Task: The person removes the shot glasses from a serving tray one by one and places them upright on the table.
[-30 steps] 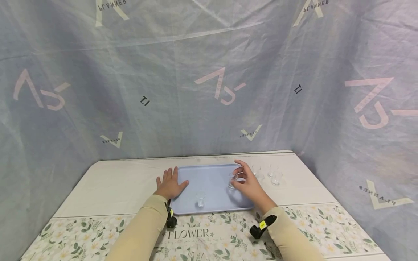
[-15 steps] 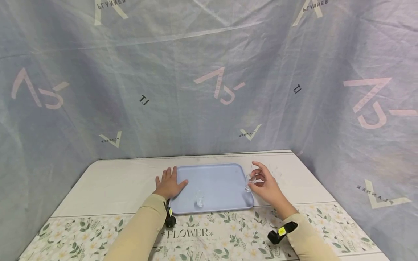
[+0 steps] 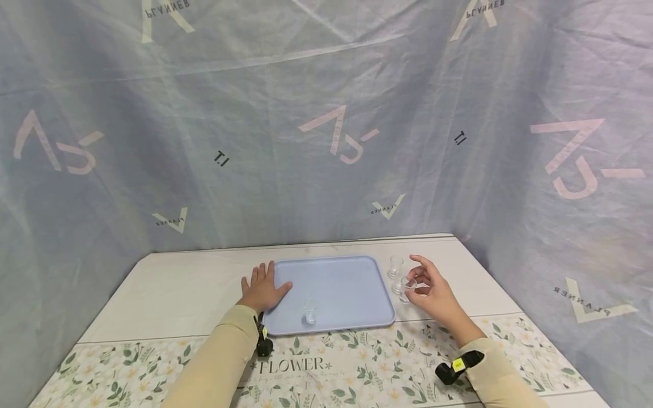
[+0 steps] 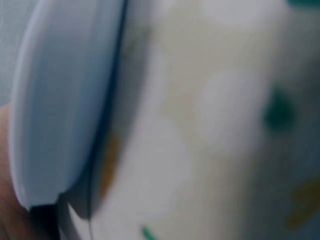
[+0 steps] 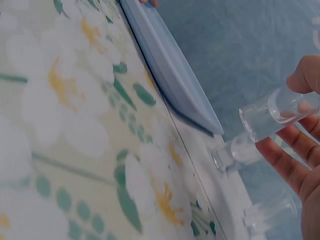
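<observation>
My right hand (image 3: 432, 291) pinches a small clear shot glass (image 5: 272, 112) between thumb and fingers, just right of the blue tray (image 3: 352, 294). In the right wrist view the glass is held off the table, its thick base toward the camera. Behind it stand two more shot glasses, one (image 3: 395, 266) by the tray's far right corner and another (image 5: 235, 153) close to the held one. A single shot glass (image 3: 310, 311) stands upright on the tray near its front edge. At the tray's left rim my left hand (image 3: 262, 290) rests with fingers spread and straight.
A white cloth with a floral band (image 3: 326, 374) covers the table. Grey-blue curtains (image 3: 275, 141) hang behind it and at both sides. Further glasses on the right may be hidden behind my right hand.
My right hand has carried the shot glass rightward, from over the tray to beyond its right edge. Standing glasses left of the hand have come into sight. My left hand stays put.
</observation>
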A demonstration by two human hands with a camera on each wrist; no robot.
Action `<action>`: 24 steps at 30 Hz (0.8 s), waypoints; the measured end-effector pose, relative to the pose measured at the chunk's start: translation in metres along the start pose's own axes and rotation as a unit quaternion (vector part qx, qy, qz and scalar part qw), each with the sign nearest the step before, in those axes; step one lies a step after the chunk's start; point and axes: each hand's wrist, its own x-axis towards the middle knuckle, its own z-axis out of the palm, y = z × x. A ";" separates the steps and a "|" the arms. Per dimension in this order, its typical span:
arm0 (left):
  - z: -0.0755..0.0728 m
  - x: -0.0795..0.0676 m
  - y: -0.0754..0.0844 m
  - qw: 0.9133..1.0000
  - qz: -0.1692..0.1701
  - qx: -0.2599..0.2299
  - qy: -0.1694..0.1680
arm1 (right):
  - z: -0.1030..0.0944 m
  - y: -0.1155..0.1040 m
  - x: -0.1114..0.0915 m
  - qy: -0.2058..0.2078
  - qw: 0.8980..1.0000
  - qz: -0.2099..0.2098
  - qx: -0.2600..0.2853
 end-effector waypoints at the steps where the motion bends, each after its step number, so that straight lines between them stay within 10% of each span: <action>1: 0.001 0.000 0.000 1.000 -0.001 0.001 -0.001 | -0.001 0.002 0.000 0.000 1.000 -0.001 -0.001; 24: -0.013 -0.013 0.013 1.000 -0.006 0.009 0.007 | 0.003 0.013 -0.009 -0.035 0.999 0.016 -0.019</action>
